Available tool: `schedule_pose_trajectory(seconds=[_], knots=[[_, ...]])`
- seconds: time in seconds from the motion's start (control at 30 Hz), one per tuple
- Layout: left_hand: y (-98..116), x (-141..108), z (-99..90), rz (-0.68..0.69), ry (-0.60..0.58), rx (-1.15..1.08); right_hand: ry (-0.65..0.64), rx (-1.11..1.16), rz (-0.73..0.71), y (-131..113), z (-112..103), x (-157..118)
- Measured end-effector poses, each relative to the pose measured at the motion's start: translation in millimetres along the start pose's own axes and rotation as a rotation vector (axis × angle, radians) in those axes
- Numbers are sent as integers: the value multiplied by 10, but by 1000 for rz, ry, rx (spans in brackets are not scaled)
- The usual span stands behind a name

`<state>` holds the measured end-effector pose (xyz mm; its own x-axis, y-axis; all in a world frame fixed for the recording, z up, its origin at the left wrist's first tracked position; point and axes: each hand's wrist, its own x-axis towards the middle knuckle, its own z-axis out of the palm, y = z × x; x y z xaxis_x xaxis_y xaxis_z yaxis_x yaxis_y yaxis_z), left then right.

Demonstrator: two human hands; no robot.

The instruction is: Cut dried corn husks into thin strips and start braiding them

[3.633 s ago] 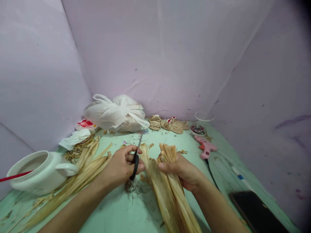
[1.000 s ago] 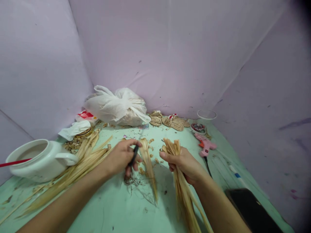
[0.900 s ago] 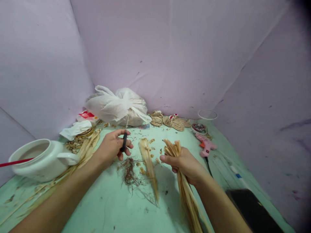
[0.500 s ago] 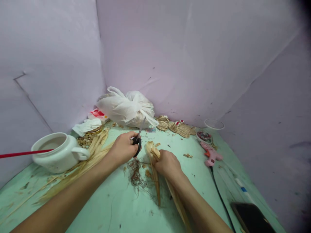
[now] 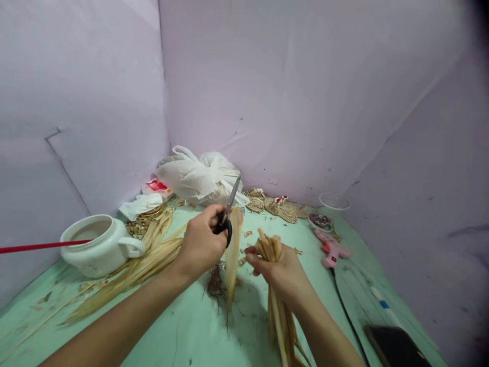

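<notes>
Husk bundle (image 5: 278, 321): in the right grip (image 5: 286, 275), above the near part of the counter (image 5: 198, 331), blunt short ends poking up past the thumb, long tails hanging toward the bottom of the view. Right grip wraps it just below those ends. Left grip (image 5: 202, 237) is clenched on the scissors (image 5: 231, 200), tips pointing up and away. Single husk strip (image 5: 232, 265) sits right at the left grip, wide end up; can't tell from this angle whether those fingers pinch it too or it's just behind them.

Handling, my read: bundle is very light, dry, papery. Gathered end should be fairly stiff where layers stack; tails floppy. Fibre isn't slick, but layers probably slide over each other, so a loose hold sheds pieces. Likely splits lengthwise or flakes if bent sharply. Best hold: full-finger wrap just under the gathered ends, moderate squeeze, as the right grip has it. Single strip: pinch flat across the wide top; narrow tip looks weakest.
</notes>
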<state>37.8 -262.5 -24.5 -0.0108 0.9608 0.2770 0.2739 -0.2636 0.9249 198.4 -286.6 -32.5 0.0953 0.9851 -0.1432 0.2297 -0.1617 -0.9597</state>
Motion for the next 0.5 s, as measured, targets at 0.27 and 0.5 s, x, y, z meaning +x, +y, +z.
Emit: schedule_pose_trajectory(seconds=[0.27,0.5], knots=[[254,-10,48,-106,-144,-177,-117,613,4,-4,-201,-21],[7,-183,392,-154,-295,-151,-239,728,45,114,-54,-4]])
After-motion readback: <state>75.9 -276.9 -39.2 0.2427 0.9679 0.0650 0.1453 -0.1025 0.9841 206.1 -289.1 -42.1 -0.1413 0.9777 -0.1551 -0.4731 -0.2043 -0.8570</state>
